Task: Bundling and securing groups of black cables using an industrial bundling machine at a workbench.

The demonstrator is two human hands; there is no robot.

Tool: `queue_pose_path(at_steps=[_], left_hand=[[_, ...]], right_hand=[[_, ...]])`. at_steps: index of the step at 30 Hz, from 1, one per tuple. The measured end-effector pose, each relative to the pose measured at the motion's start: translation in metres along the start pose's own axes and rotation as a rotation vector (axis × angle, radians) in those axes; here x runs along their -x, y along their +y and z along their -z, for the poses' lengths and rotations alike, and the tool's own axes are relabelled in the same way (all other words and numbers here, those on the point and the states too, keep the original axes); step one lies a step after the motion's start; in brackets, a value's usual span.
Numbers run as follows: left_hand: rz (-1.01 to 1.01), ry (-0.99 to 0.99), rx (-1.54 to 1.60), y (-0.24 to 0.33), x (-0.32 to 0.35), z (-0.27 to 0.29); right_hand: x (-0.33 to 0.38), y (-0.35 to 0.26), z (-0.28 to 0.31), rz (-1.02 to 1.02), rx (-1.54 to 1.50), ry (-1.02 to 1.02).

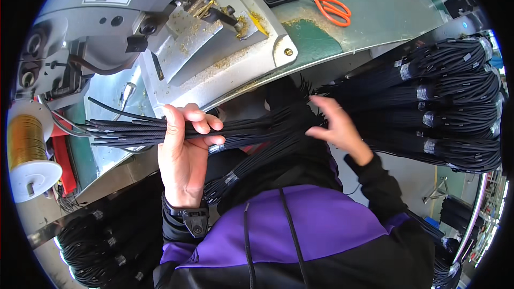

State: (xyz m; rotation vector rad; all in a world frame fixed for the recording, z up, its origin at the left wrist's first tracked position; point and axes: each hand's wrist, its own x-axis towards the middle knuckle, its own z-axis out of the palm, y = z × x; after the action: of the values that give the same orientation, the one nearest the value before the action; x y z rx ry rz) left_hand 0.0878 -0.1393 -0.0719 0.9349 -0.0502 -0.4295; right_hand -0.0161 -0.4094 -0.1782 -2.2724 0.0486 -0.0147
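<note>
A bundle of black braided cords [257, 125] runs across my lap from the machine side toward the right. My left hand [184, 155] grips it near its left end, palm up, with the thumb and fingers closed around it; the loose ends fan out past my thumb. Beyond the bundle's right part, my right hand [340, 128] is held with thumb and fingers spread apart, and nothing shows between them. Dark cords lie close to those fingertips, and I cannot tell whether they touch. Another tied bunch of cords [235, 172] hangs just below the bundle.
A grey machine [101, 27] stands at the upper left, its white base [235, 75] strewn with brass-coloured scraps. Beside it are a spool of gold-coloured wire [27, 139] and a green table [375, 0] with orange-handled scissors [333, 12]. Bundled cords [455, 101] hang at right.
</note>
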Motion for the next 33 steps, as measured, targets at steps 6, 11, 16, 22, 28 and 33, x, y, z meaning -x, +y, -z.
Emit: queue_pose_path(at_steps=[6, 11, 16, 22, 28, 33], left_hand=[[0.057, 0.043, -0.081, 0.005, 0.012, -0.013], [0.233, -0.126, -0.240, -0.002, 0.028, -0.022], [0.246, -0.309, -0.571, 0.048, 0.047, -0.016], [0.015, -0.257, -0.519, 0.054, 0.055, -0.024], [0.036, -0.041, -0.360, 0.029, 0.037, -0.017], [0.026, -0.017, -0.206, 0.035, 0.030, -0.008]], right_hand=[[-0.049, -0.037, -0.090, 0.215, -0.436, -0.206], [-0.050, -0.078, -0.101, 0.244, -0.735, -0.401], [-0.039, -0.122, -0.064, 0.280, -0.751, -0.743], [-0.060, -0.117, -0.074, 0.310, -0.825, -1.036], [-0.072, 0.030, -0.123, 0.162, 0.331, -0.858], [-0.050, -0.029, -0.083, 0.011, 0.289, -1.193]])
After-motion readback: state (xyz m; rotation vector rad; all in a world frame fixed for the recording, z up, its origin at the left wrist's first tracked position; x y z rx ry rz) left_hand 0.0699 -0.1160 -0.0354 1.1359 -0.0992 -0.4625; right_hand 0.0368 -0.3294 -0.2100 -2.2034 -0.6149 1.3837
